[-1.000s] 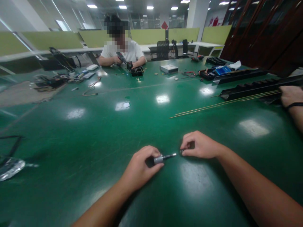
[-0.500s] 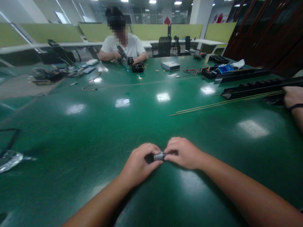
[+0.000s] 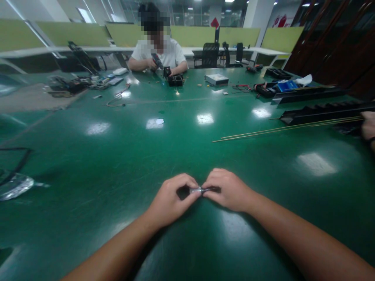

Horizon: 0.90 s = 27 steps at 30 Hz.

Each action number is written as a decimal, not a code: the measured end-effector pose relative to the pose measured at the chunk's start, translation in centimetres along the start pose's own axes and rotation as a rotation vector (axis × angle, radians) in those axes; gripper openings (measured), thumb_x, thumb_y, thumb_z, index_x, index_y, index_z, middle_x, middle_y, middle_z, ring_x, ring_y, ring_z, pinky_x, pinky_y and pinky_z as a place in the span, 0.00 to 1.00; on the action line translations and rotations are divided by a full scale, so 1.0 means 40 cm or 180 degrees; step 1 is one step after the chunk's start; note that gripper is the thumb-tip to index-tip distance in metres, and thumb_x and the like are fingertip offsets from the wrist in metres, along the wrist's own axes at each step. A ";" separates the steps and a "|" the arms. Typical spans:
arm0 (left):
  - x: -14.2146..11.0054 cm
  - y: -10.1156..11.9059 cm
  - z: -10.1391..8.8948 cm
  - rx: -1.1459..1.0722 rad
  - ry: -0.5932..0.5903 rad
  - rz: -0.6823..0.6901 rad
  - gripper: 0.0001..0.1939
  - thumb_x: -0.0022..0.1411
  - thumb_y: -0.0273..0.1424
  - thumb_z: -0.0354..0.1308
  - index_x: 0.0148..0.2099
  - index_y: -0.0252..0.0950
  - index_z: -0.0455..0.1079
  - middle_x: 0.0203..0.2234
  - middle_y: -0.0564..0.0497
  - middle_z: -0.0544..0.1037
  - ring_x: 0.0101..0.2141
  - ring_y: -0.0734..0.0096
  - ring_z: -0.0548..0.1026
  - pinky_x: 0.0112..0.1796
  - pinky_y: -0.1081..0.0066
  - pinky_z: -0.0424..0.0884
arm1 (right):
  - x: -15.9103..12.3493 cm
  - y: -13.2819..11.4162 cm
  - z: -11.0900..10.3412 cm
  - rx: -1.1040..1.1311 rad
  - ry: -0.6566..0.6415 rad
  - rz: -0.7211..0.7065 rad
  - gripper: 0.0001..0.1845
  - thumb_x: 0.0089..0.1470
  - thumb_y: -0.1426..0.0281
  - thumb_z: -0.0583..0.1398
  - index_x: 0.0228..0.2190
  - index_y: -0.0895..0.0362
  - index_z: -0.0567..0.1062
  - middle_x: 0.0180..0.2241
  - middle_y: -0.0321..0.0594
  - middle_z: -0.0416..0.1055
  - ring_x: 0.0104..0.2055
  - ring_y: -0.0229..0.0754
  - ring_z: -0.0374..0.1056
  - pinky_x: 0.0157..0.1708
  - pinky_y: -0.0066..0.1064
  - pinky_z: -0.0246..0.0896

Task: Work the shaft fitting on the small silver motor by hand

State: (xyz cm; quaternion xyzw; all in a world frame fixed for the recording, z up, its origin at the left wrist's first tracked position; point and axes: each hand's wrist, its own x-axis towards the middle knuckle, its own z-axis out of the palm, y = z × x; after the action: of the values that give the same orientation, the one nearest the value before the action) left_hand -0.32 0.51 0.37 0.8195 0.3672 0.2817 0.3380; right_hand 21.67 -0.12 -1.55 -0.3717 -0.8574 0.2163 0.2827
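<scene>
My left hand (image 3: pixel 172 197) pinches a small silver cylindrical piece (image 3: pixel 195 190) between thumb and fingers, a little above the green tabletop. My right hand (image 3: pixel 227 189) is closed on the dark, thin end (image 3: pixel 213 189) of the same piece, to the right of the silver part. The fingertips of both hands nearly meet at its middle. Fingers cover much of the piece, so its exact kind cannot be made out.
Thin brass-coloured rods (image 3: pixel 249 134) and a black metal channel (image 3: pixel 316 113) lie at the right, beside another person's hand (image 3: pixel 368 125). Across the green table (image 3: pixel 131 156), a person (image 3: pixel 159 54) holds a power screwdriver (image 3: pixel 157 60) near a black part. Crumpled foil (image 3: pixel 17 185) sits at the left.
The silver piece has turned between my fingers and shows a narrower face now. Both hands keep their grip. The view has shifted slightly, moving background things to the right.
</scene>
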 end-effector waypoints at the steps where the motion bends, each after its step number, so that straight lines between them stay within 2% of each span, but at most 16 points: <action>1: 0.000 -0.001 0.001 0.0054 0.0007 -0.0061 0.03 0.62 0.30 0.61 0.37 0.35 0.73 0.34 0.49 0.78 0.36 0.67 0.76 0.39 0.69 0.70 | 0.000 0.001 0.000 0.0014 -0.0006 -0.0005 0.04 0.56 0.69 0.64 0.35 0.56 0.79 0.32 0.39 0.77 0.37 0.41 0.68 0.40 0.33 0.60; 6: -0.002 -0.004 0.003 0.0268 0.0001 -0.0208 0.07 0.57 0.29 0.65 0.39 0.36 0.74 0.34 0.49 0.79 0.36 0.65 0.76 0.39 0.69 0.70 | 0.000 0.000 -0.005 0.0063 -0.0069 0.0077 0.06 0.54 0.68 0.65 0.35 0.56 0.79 0.33 0.40 0.77 0.38 0.42 0.68 0.40 0.34 0.60; 10: -0.004 -0.003 0.002 0.0191 -0.0022 -0.0147 0.04 0.57 0.28 0.64 0.36 0.36 0.73 0.34 0.50 0.78 0.36 0.66 0.76 0.39 0.69 0.70 | -0.001 -0.003 -0.008 0.0084 -0.0127 0.0111 0.07 0.52 0.69 0.66 0.36 0.55 0.79 0.34 0.40 0.77 0.38 0.43 0.68 0.40 0.35 0.59; 17: -0.007 0.003 0.008 0.0200 -0.0050 -0.0128 0.05 0.57 0.28 0.64 0.36 0.36 0.71 0.33 0.50 0.78 0.36 0.66 0.75 0.39 0.69 0.69 | -0.006 -0.007 -0.010 0.0031 -0.0157 0.0097 0.06 0.53 0.70 0.64 0.35 0.56 0.79 0.33 0.39 0.77 0.37 0.42 0.68 0.40 0.34 0.59; 27: -0.016 -0.002 0.015 0.0281 -0.0012 -0.0131 0.06 0.55 0.28 0.65 0.35 0.36 0.71 0.33 0.51 0.78 0.35 0.65 0.75 0.38 0.69 0.70 | -0.013 -0.014 -0.005 0.0100 -0.0075 0.0248 0.06 0.49 0.73 0.65 0.33 0.57 0.77 0.31 0.38 0.75 0.34 0.39 0.68 0.36 0.29 0.60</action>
State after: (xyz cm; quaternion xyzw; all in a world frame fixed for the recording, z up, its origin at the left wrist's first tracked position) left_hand -0.30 -0.18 -0.21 0.8264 0.3954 0.2566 0.3080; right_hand 21.82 -0.85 -1.25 -0.3978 -0.8420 0.2449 0.2698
